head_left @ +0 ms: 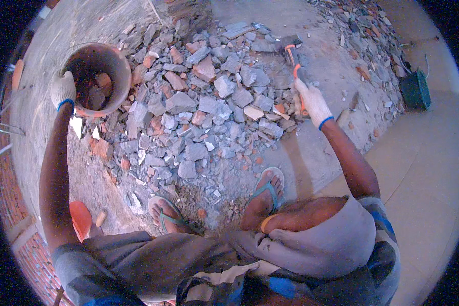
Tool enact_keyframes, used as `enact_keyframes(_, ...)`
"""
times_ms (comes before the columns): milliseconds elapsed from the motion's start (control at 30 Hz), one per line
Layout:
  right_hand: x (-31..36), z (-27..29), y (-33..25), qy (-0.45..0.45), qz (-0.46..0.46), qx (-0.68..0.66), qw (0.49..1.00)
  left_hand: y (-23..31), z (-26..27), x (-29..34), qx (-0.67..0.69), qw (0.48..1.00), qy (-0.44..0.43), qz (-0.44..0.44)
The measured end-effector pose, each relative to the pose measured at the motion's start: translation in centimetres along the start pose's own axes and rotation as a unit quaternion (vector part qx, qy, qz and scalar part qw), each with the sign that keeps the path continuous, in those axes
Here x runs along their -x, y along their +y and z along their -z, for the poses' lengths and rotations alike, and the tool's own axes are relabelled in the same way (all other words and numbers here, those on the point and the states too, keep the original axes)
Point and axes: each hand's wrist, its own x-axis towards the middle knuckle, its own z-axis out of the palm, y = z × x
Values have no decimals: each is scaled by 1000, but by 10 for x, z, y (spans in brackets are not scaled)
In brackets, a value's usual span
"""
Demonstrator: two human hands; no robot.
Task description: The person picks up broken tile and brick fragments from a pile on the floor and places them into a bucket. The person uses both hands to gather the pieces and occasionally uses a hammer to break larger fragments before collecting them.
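My left hand (64,91), in a white knit glove with a blue cuff, is closed over the left rim of a round bucket (123,76). The bucket tilts toward me, with a few brick and rubble chunks (99,91) inside. In my right hand (313,104), gloved the same way, is a hammer (290,51) with an orange and black handle. Its dark head points away from me and rests at or just above the far right edge of a heap of broken concrete and brick (209,104). Whether the head touches the rubble I cannot tell.
My sandalled feet (268,186) stand at the heap's near edge. More rubble (364,35) lies along the far right, near a green container (415,91). A red flat object (80,219) and a short wooden handle (101,218) lie at the lower left.
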Motion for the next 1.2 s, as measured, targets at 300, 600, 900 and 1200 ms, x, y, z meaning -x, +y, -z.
enact_keyframes(300, -91, -2, -44, -70, 29, 71, 995, -13, -11, -17, -37, 999, -7, 8)
enact_keyframes(600, -104, -16, -50, -64, 126, 228, 964, -5, 0, -4, -25, 999, -21, 13)
enact_keyframes(900, -58, 7, -49, -130, 20, 151, 980, -8, -9, -11, -13, 1000, -21, 19)
enact_keyframes(1200, 3, -12, -14, 40, 42, 66, 996, -23, -11, -17, -38, 999, -11, 13)
